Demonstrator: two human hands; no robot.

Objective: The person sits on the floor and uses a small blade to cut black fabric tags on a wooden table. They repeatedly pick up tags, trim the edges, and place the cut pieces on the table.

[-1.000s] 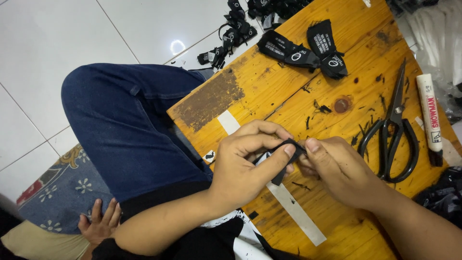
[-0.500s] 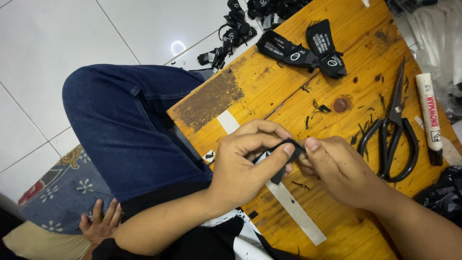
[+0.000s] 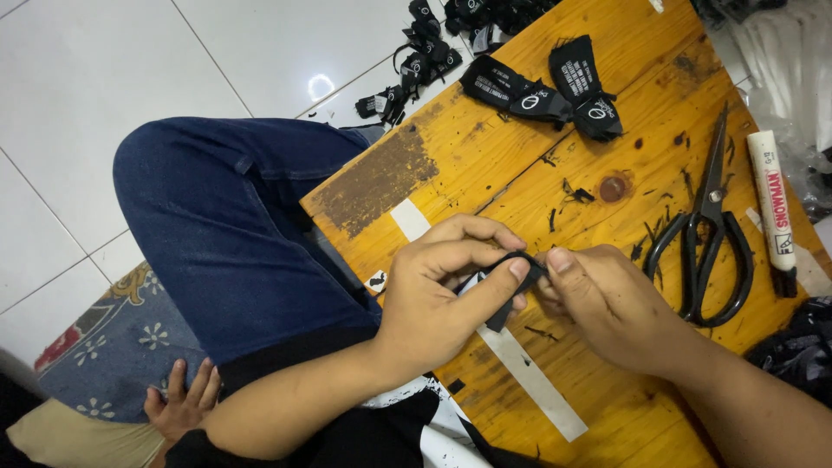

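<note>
small hand (image 3: 180, 400) of another person at bottom left, resting on patterned cushion (image 3: 104, 347), apart from work. jeans-clad knee (image 3: 217, 217) tucked against wooden board (image 3: 433, 165), keeping work close over lap. left hand (image 3: 438, 290) fingers curled shut, thumb and forefinger pinching black fabric strip (image 3: 511, 282). right hand (image 3: 607, 303) meets it, fingertips closed on strip's other side, strip folded between them just above board. finished black labels (image 3: 542, 87) piled at far edge. scissors (image 3: 706, 230) and marker (image 3: 771, 208) lie right, within reach.
</note>
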